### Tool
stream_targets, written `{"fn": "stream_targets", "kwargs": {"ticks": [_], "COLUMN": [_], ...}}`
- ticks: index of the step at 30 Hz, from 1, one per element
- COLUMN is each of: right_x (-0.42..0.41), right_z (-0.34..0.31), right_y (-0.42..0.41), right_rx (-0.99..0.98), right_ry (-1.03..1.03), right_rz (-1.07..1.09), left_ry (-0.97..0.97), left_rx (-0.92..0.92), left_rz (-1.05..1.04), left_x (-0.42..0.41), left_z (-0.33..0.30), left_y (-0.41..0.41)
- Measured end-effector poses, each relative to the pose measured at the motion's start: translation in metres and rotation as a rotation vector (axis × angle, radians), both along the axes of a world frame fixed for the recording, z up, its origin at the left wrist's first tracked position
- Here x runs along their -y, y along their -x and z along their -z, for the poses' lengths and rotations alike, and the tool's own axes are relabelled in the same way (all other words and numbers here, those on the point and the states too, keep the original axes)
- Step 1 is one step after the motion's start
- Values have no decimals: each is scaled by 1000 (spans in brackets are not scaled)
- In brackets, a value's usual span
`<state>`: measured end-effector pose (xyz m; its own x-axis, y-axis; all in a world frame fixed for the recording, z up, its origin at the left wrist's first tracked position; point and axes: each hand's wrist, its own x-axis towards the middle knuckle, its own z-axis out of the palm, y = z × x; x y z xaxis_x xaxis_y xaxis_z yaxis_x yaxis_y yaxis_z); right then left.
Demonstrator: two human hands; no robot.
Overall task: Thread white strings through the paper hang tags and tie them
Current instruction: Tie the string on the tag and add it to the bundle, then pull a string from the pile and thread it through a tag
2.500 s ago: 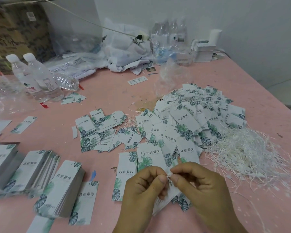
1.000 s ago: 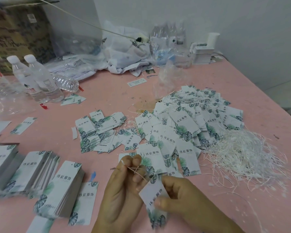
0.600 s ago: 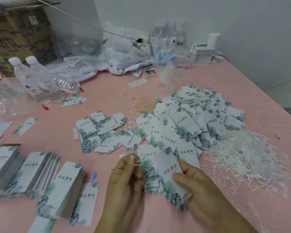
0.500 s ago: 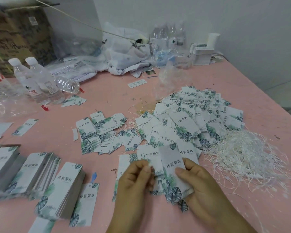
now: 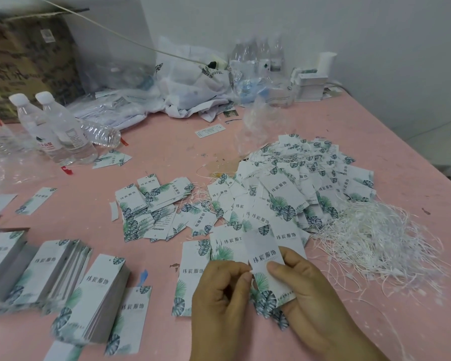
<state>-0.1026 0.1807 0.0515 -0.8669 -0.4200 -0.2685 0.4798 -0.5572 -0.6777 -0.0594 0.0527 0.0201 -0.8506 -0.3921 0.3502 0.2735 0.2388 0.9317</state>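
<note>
Over the pink worktop (image 5: 310, 131), your right hand (image 5: 313, 290) grips a leaf-printed hang tag (image 5: 267, 261), while your left hand's (image 5: 224, 290) fingers (image 5: 241, 276) pinch its white string (image 5: 251, 272).

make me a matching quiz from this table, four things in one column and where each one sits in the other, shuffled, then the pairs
Things:
1. loose white strings
2. upright water bottles
3. neat stacks of hang tags
4. hang tag in the hands

Places:
A. far left of the pink table
B. near left edge
C. near centre, right hand gripping it, left hand pinching at its edge
D. right side, beside the big tag heap

Pairs: 1-D, 2-A, 3-B, 4-C
</note>
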Motion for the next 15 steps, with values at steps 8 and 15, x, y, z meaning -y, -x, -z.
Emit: {"fn": "stream_targets", "kwargs": {"ticks": [8, 15], "right_x": [6, 4], "right_z": [-2, -7], "right_y": [-4, 8], "right_rx": [52, 114], "right_ry": [126, 83], "right_rz": [-50, 5], "left_ry": [-4, 73], "left_rx": [-71, -107], "left_rz": [-120, -117], "left_x": [1, -3], "left_z": [-1, -9], "left_y": [0, -2]}}
